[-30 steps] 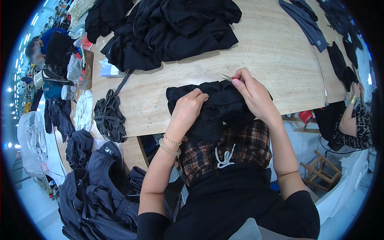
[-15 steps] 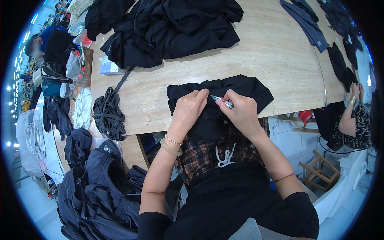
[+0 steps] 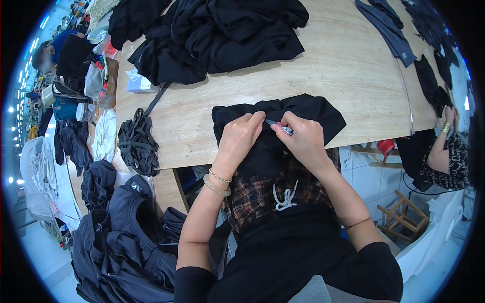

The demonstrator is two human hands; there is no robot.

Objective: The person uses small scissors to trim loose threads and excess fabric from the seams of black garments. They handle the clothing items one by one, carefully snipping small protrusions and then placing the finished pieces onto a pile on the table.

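A black garment (image 3: 316, 115) lies bunched at the table's near edge and hangs down over my lap. My left hand (image 3: 236, 139) is closed on it, thumb and fingertips pinching a fold of the cloth. In my right hand (image 3: 306, 139) is a small pair of metal thread snips (image 3: 287, 130), gripped between thumb and fingers. The blades point left, close to the pinched fold beside my left fingertips. Whether they touch the cloth or a thread I cannot make out.
A big heap of black garments (image 3: 242, 40) covers the far side of the wooden table (image 3: 343, 76). Dark strips (image 3: 137, 144) lie bundled at left, near a tissue box (image 3: 140, 82). Dark clothes (image 3: 121, 237) pile up at lower left. Another person's arm (image 3: 440, 154) is at far right, above a wooden stool (image 3: 404, 217).
Both hands stay in almost the same place. The snips have turned slightly in my right hand, and their blades look darker now.
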